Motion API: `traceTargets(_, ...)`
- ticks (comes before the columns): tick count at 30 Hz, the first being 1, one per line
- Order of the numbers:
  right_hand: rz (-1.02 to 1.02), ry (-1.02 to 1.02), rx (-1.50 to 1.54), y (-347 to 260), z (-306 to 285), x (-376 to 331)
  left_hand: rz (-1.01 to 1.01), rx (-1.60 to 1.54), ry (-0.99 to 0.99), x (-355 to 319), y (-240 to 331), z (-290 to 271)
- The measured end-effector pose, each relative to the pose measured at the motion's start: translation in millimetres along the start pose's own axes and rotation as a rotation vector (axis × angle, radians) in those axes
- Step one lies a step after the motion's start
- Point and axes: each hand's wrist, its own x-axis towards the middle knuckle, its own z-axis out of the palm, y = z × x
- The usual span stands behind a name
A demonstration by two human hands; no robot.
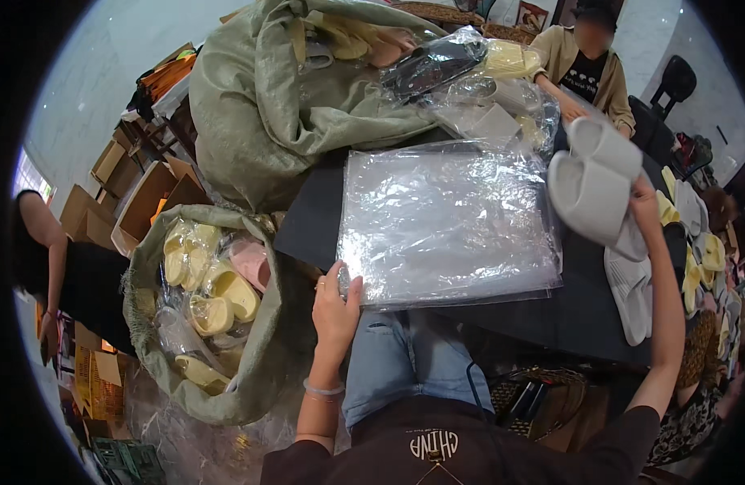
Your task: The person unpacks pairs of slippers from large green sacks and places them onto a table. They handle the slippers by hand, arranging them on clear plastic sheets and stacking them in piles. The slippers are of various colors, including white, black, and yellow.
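Note:
Ahead of me on the dark table lies a stack of clear, flat plastic bags [449,230], shiny and wrinkled. My left hand [337,314] is at its near left corner, thumb and fingers closed on the edge of a bag. Out to the right, my right hand [644,204] grips a pair of light grey slippers [592,198], raised above the table beside the stack. The slippers are slightly blurred. Another grey slipper [627,295] lies on the table below them, partly hidden by my right forearm.
An open green sack [138,307] with bagged slippers stands at my left. A larger sack [243,105] rises behind it. Bagged slippers [498,121] lie beyond the stack. A person [591,69] sits across; another [53,242] stands left. Loose slippers [696,234] pile up right.

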Motion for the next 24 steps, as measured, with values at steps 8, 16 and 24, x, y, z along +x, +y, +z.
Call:
traceTargets(8,-0.022,0.406,0.058,-108,-34,31,0.381,0.152,-0.122,59,8,-49)
traceTargets(16,0.004,0.000,0.340,-268,124,30,0.332,0.340,-0.410,104,-42,21)
traceTargets(24,-0.080,-0.168,0.126,-301,272,-1,0.492,0.453,-0.439,79,-27,38)
